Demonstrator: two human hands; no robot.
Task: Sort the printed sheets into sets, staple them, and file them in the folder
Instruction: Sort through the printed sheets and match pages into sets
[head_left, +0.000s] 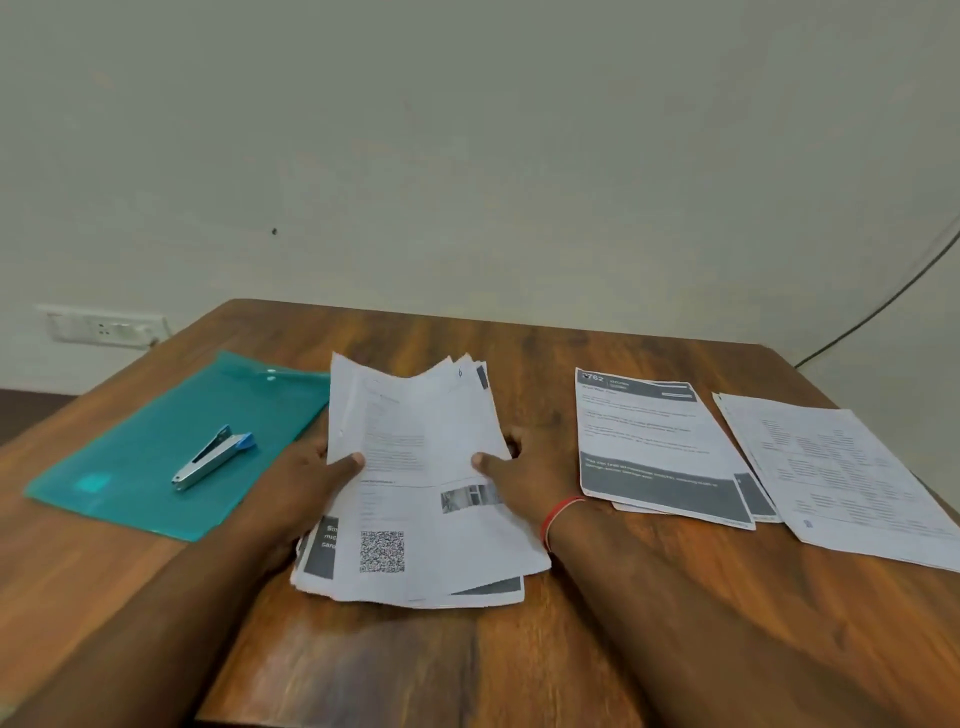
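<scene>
Both hands hold the loose stack of sheets at the middle of the table. The left hand pinches its left edge and the right hand its right edge, thumbs on top, fingers hidden beneath. 2 sorted piles, the near pile and the far pile, lie to the right. The stapler rests on the green folder at left. Sorting seems underway, so peel off only the top sheet, check its header, and lay it square on its matching pile.
</scene>
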